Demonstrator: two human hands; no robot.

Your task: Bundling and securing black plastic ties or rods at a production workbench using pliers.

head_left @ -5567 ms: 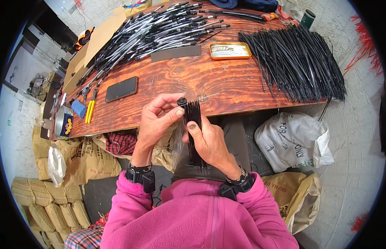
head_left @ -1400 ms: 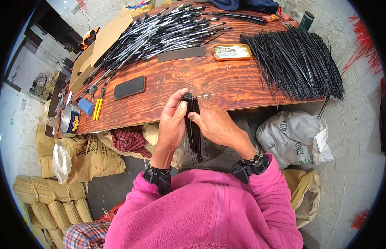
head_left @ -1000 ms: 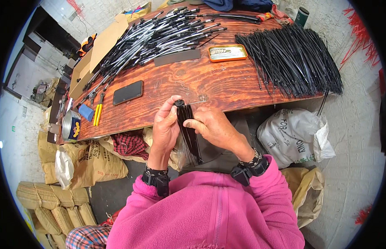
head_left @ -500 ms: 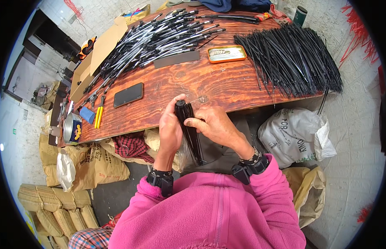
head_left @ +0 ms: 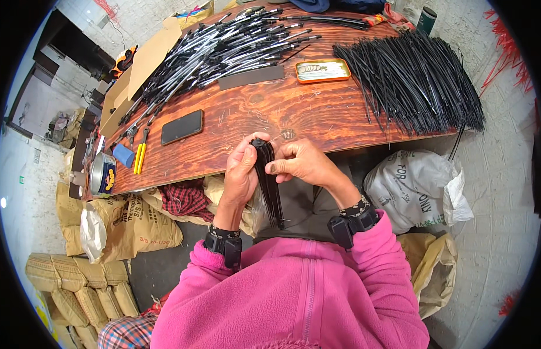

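Upright in front of my chest stands a bundle of thin black ribs (head_left: pixel 268 189), like folded umbrella ribs, gathered at a round black hub on top. My left hand (head_left: pixel 242 173) is wrapped round its upper end, thumb just below the hub. Beside the bundle's right side, my right hand (head_left: pixel 305 167) is closed in a pinch, thumb close to the ribs. What its fingertips hold is too small to make out. A fine pale wire or thread shows near the hub.
On the wooden table (head_left: pixel 224 139) lie a heap of silver-and-black shafts (head_left: pixel 224 52), a pile of black ribs (head_left: pixel 415 81), a small tin of pale strands (head_left: pixel 322 71), a phone (head_left: pixel 182 127), yellow-handled pliers (head_left: pixel 140 157) and a round can (head_left: pixel 102 174). Sacks (head_left: pixel 410 186) stand below.
My right hand has drawn slightly right, off the bundle's front, fingers still pinched. The left thumb has come forward onto the bundle's upper end. The view has shifted slightly.
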